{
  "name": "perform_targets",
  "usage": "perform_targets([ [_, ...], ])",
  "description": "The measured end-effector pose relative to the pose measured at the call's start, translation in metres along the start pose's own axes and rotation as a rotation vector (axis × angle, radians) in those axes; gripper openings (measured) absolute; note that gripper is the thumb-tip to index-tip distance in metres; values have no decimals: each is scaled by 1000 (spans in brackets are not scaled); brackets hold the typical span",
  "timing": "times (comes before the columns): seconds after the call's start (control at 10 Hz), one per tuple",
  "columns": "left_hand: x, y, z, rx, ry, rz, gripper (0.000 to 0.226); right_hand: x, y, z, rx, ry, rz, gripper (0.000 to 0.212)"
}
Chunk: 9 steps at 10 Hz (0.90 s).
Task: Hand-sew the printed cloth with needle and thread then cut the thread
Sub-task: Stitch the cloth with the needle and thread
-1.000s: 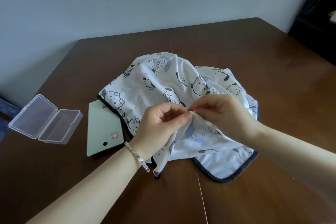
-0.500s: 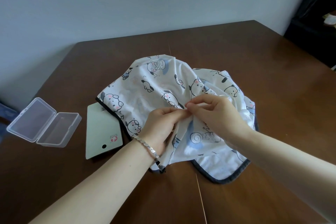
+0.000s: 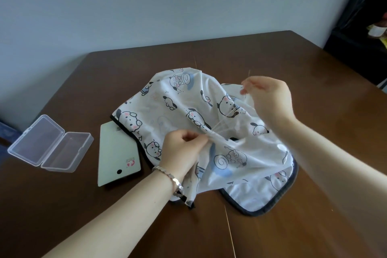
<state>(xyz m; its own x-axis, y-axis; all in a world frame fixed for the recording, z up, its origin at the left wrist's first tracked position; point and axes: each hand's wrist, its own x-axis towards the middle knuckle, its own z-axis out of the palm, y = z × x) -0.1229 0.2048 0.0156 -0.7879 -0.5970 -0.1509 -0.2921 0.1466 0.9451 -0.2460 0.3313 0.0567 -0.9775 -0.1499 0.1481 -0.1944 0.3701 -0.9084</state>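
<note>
The printed cloth [image 3: 178,98] lay bunched in the middle of the brown table [image 3: 314,69]. It looked soft, thin and floppy, so I think it was best pinched right beside the stitch, or it would slide and wrinkle. The left hand [image 3: 182,148] pinched a little fold of it, low down. The right hand [image 3: 270,98] was higher up, over the far side of the cloth, pinching what looked like the needle [image 3: 249,73]. A thin thread [image 3: 229,114] ran tight from the fold up to that hand.

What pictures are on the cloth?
Cartoon puppies, black-and-white with pink cheeks, on the white printed cloth; clearest in the head view.
</note>
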Motion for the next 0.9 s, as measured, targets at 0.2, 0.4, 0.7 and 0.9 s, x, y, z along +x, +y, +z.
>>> perform_targets([
  [0.2,11,0,-10,80,48,74,19,18,-16,-29,178,-602,504,8],
  [0.4,9,-1,-4,103,2,75,16,34,-14,-39,-153,-243,251,8],
  [0.7,7,3,-4,119,-16,87,18,37,-10,-5,468,-360,284,23],
  [0.9,7,1,-12,132,-22,110,15,61,22,-27,-1078,-68,-418,31],
])
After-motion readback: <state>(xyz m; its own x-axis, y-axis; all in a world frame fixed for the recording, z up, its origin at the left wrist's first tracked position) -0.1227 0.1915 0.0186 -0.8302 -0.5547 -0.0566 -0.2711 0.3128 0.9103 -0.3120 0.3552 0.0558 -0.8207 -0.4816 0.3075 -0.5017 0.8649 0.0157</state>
